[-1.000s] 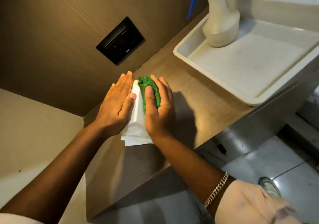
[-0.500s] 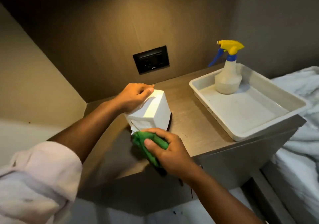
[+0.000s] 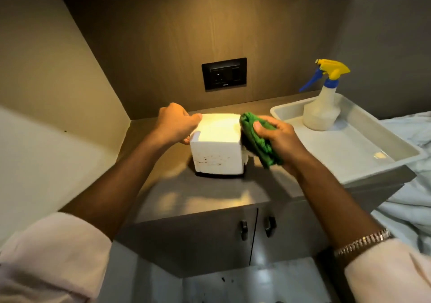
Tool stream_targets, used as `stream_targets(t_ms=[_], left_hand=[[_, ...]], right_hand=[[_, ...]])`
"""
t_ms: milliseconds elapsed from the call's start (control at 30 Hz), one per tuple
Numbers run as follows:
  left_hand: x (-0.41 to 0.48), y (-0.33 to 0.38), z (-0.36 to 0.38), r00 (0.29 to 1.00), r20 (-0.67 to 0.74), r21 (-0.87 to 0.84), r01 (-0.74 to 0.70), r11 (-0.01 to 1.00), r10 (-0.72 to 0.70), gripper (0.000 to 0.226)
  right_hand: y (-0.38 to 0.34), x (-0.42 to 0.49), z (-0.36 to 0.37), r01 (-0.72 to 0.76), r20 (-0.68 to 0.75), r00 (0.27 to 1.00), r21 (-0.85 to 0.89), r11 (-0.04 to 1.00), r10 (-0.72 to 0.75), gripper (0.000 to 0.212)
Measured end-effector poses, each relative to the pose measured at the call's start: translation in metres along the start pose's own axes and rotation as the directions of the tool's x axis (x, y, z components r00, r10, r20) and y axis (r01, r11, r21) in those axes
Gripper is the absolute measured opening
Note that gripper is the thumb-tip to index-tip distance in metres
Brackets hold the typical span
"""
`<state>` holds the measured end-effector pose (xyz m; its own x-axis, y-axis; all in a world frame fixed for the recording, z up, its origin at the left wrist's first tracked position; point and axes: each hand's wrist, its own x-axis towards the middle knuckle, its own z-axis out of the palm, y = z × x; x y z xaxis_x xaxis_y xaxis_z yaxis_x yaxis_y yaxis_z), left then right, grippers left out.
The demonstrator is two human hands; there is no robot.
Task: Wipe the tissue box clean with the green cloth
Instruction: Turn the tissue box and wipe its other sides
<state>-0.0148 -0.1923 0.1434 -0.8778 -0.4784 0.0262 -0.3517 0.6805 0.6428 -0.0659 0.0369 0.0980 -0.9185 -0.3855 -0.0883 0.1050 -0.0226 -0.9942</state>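
A white cube-shaped tissue box [image 3: 218, 154] stands upright on the brown counter [image 3: 210, 193], with small dark specks on its near face. My left hand [image 3: 176, 123] grips the box's top left edge. My right hand [image 3: 278, 137] is closed on a bunched green cloth [image 3: 255, 138], which presses against the box's right side. A bit of white tissue shows at the lower right of the box, partly hidden by the cloth.
A grey tray [image 3: 377, 144] sits on the counter's right end and holds a spray bottle [image 3: 323, 105] with a yellow and blue trigger. A black wall socket [image 3: 224, 74] is behind the box. Cabinet doors [image 3: 256, 230] lie below; white bedding [image 3: 410, 200] is at right.
The box has gone from tilted to upright. My right hand has carried the green cloth from the box's lower front up to its right side. The view has swung to face the counter.
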Motion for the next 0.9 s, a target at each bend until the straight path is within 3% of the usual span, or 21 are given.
stream_targets(t_ms=[133, 267, 367, 433, 533, 633, 733, 900], left_hand=[[-0.029, 0.010, 0.005, 0.993, 0.023, -0.194, 0.115, 0.974, -0.112, 0.033], [-0.040, 0.029, 0.007, 0.987, 0.073, -0.149, 0.155, 0.977, -0.145, 0.032], [-0.039, 0.036, 0.003, 0.999, 0.033, 0.063, 0.001, 0.998, -0.003, 0.031], [-0.034, 0.036, 0.002, 0.985, -0.029, 0.183, -0.164, 0.969, 0.172, 0.031], [-0.024, 0.035, 0.008, 0.843, -0.047, 0.237, -0.512, 0.826, 0.536, 0.028], [-0.009, 0.030, 0.017, 0.642, 0.148, 0.284, -0.756, 0.589, 0.753, 0.021], [0.017, 0.021, 0.018, 0.504, 0.323, 0.277, -0.860, 0.429, 0.801, 0.026], [0.050, 0.012, 0.024, 0.420, 0.558, 0.206, -0.906, 0.371, 0.716, 0.047]], right_hand=[[-0.014, 0.038, -0.004, 0.055, 0.057, 0.997, -0.098, 0.994, -0.050, 0.017], [-0.021, 0.064, -0.006, 0.050, 0.121, 0.992, -0.229, 0.972, -0.022, 0.023], [-0.015, 0.066, -0.011, 0.056, 0.098, 0.994, -0.154, 0.986, -0.041, 0.024], [-0.001, 0.059, -0.013, 0.090, -0.044, 0.995, -0.006, 0.996, -0.090, 0.029], [0.029, 0.035, -0.011, 0.158, -0.317, 0.942, 0.132, 0.979, -0.109, 0.032], [0.061, 0.008, 0.002, 0.175, -0.395, 0.916, 0.243, 0.954, -0.068, 0.035], [0.084, -0.010, 0.024, 0.197, -0.428, 0.903, 0.326, 0.925, -0.042, 0.033], [0.097, -0.010, 0.066, 0.258, -0.531, 0.845, 0.292, 0.921, -0.068, 0.036]])
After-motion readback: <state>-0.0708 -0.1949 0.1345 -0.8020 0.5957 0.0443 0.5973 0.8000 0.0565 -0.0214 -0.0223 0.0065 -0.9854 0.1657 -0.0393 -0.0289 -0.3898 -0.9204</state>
